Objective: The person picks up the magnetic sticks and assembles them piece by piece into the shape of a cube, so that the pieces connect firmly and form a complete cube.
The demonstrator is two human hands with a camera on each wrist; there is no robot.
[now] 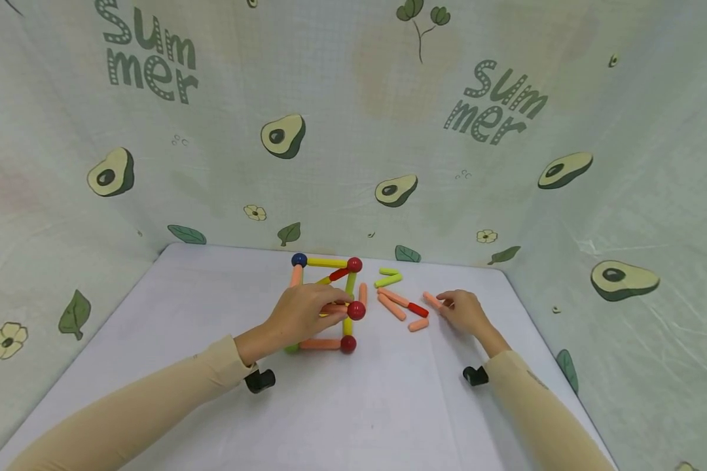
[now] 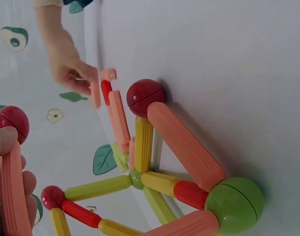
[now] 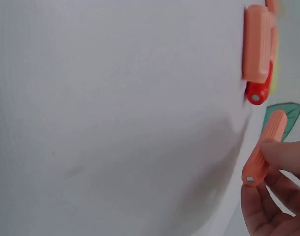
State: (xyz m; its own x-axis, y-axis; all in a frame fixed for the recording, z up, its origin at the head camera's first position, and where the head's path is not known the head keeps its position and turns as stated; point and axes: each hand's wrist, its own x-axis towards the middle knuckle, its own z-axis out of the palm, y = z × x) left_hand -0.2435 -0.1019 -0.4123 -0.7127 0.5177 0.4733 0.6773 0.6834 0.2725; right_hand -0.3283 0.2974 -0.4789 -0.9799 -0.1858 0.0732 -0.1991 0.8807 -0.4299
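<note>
My left hand (image 1: 302, 313) grips a salmon-coloured magnetic rod (image 2: 13, 191) with a red ball (image 1: 356, 310) at its end, over a frame built of rods and balls. In the left wrist view the frame shows a green ball (image 2: 234, 204), a red ball (image 2: 146, 98) and a salmon rod (image 2: 187, 145) joining them. A blue ball (image 1: 299, 260) tops its far left corner. To the right, my right hand (image 1: 464, 311) pinches another salmon rod (image 3: 266, 147) between thumb and fingers, raised off the table. In the head view the left hand hides part of the frame.
Loose rods lie between the frame and my right hand: several salmon ones (image 1: 391, 307), a red one (image 1: 418, 309) and yellow-green ones (image 1: 387, 280). A white cloth covers the table (image 1: 377, 405). A printed curtain (image 1: 342, 85) rises behind and at both sides.
</note>
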